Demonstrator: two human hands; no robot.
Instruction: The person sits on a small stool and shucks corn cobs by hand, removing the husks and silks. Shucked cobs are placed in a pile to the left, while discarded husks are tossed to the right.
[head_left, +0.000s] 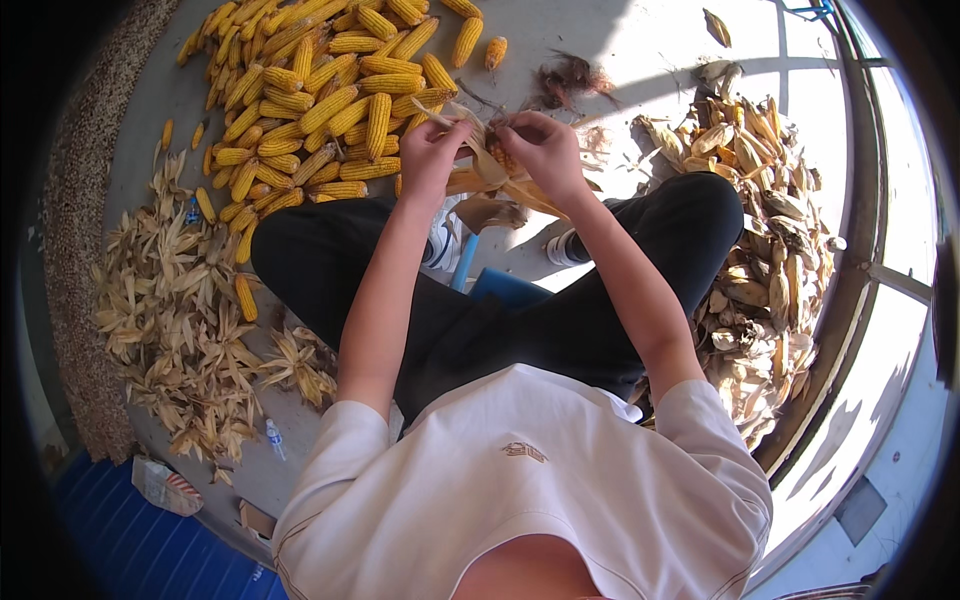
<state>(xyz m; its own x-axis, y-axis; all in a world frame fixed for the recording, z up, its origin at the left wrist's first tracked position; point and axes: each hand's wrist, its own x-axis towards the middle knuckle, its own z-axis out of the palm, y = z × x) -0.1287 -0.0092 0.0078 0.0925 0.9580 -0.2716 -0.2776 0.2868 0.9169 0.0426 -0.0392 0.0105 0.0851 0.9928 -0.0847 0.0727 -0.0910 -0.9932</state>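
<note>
Between my two hands is an ear of corn (504, 159) with its dry husk (486, 180) peeled partly back, so that yellow kernels show. My left hand (433, 154) pinches strips of the pale husk on the left side. On the right, my right hand (541, 150) grips near the top of the ear with thumb and bent fingers. Loose husk leaves hang below, above the floor between my shoes. Just left of my left hand lies a large heap of bare yellow corn cobs (322, 105).
Stripped husks (180, 315) are heaped at the left, near a plastic bottle (275, 439). Unhusked ears (780, 247) are piled at the right, beside a door frame (832, 322). Dark corn silk (566, 79) lies ahead. A blue stool (506, 287) shows between my legs.
</note>
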